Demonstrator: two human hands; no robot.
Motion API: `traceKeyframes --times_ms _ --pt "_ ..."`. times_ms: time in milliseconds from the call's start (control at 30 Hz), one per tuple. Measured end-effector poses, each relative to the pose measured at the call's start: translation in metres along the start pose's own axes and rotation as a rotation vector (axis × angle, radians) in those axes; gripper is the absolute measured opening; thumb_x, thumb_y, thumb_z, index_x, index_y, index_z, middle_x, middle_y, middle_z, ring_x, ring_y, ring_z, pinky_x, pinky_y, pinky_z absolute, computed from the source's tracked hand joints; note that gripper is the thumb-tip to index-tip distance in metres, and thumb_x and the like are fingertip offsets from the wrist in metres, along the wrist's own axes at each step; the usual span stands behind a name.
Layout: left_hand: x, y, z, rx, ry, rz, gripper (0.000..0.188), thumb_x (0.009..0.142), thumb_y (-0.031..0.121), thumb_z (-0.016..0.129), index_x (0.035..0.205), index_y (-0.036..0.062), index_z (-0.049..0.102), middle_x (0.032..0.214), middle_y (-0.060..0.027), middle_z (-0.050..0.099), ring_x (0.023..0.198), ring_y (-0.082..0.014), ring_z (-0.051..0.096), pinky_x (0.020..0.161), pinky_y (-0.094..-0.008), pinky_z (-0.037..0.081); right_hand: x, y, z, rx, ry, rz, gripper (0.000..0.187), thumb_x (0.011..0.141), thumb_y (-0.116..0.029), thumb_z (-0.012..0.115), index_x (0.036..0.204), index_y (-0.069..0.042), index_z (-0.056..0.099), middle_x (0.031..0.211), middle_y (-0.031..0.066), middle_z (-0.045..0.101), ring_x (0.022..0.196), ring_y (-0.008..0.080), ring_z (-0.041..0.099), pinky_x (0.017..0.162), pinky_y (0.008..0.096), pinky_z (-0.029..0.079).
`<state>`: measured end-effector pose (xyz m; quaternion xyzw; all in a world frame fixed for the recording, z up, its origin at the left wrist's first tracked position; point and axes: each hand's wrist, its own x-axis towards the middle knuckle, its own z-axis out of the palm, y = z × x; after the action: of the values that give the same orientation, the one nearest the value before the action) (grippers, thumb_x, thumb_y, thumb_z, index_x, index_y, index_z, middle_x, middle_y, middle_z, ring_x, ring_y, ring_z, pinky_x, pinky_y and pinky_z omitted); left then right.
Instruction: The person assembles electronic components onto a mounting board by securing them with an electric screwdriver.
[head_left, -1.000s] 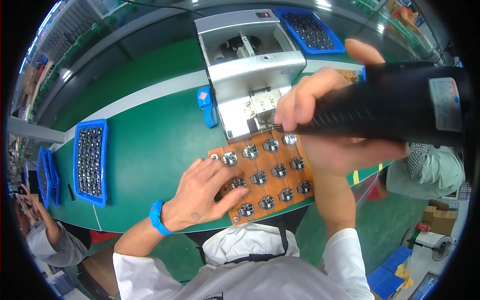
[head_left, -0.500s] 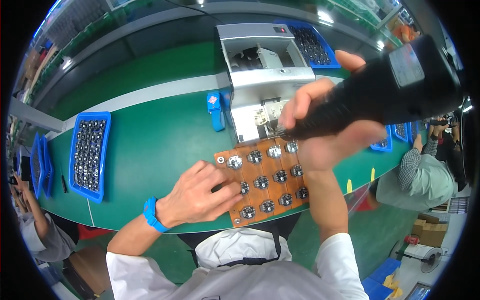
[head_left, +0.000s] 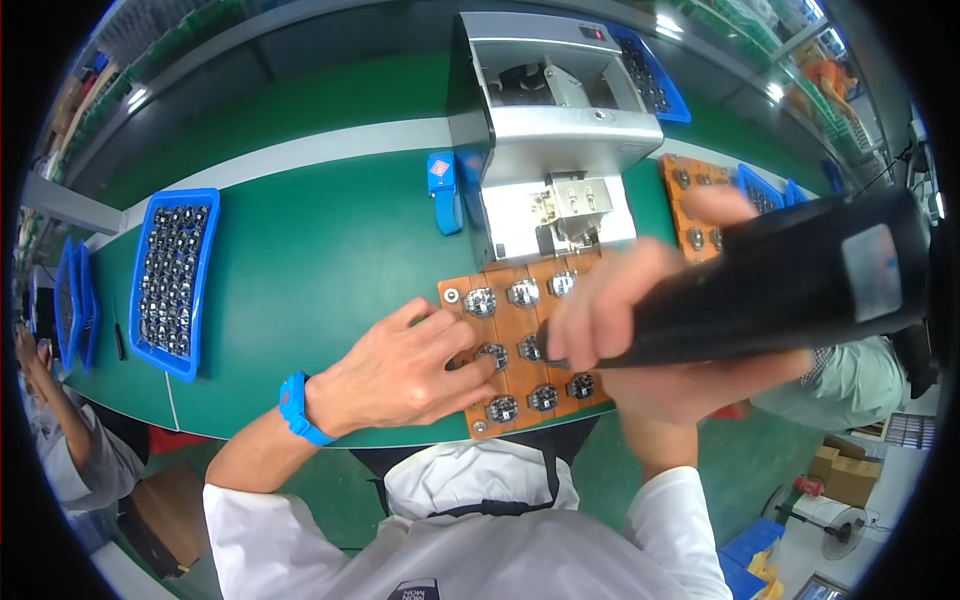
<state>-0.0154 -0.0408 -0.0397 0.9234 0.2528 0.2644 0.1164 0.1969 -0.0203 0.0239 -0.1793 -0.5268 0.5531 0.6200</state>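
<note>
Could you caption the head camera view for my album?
Right hand gripping a black tool over an orange board of round parts, left hand at its edge, silver machine beyond.

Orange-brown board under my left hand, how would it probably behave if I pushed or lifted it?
The orange-brown board looks flat and straight-edged, so it would likely move as one stiff piece. Lying flat on the green table, it seems unlikely to roll or tip. Its round parts appear to sit in cutouts, so steep tilting might spill them.
</note>
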Motion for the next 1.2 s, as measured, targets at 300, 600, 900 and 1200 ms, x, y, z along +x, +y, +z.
traceKeyframes --times_ms 300,600,900,1200 --pt "0.000 0.002 0.002 0.015 -0.054 -0.040 0.015 0.079 0.025 0.073 0.082 0.0131 0.065 0.094 -0.0026 0.058 0.086 -0.0193 0.055 0.071 -0.0335 0.042 -0.012 0.018 -0.001 -0.191 -0.064 0.337 0.103 0.074 -0.093 0.033 0.135 -0.010 0.031 0.068 0.0154 0.056 0.054 0.0265 0.056 0.055 0.0410 0.051" --pt "0.000 0.000 0.006 0.008 -0.024 -0.031 0.015 0.075 0.023 0.079 0.082 0.0152 0.069 0.086 -0.0005 0.056 0.075 -0.0182 0.052 0.066 -0.0320 0.040 -0.014 0.030 -0.003 -0.189 -0.123 0.267 0.106 0.071 -0.095 0.034 0.132 -0.008 0.032 0.067 0.0137 0.056 0.053 0.0233 0.056 0.055 0.0368 0.051" --pt "-0.002 0.000 0.003 -0.056 -0.086 -0.054 0.009 0.079 0.018 0.068 0.086 0.0132 0.068 0.097 -0.0030 0.058 0.085 -0.0191 0.053 0.070 -0.0328 0.041 -0.012 0.017 0.002 -0.249 -0.168 0.335 0.108 0.073 -0.091 0.037 0.138 -0.005 0.029 0.069 0.0138 0.057 0.058 0.0236 0.058 0.058 0.0361 0.052" --pt "-0.003 -0.001 0.004 -0.061 -0.061 -0.038 0.013 0.077 0.017 0.066 0.089 0.0121 0.069 0.101 -0.0033 0.060 0.091 -0.0184 0.055 0.072 -0.0318 0.044 -0.009 0.003 0.005 -0.322 -0.248 0.417 0.109 0.077 -0.085 0.042 0.148 -0.004 0.023 0.074 0.0158 0.058 0.065 0.0258 0.059 0.065 0.0381 0.050"
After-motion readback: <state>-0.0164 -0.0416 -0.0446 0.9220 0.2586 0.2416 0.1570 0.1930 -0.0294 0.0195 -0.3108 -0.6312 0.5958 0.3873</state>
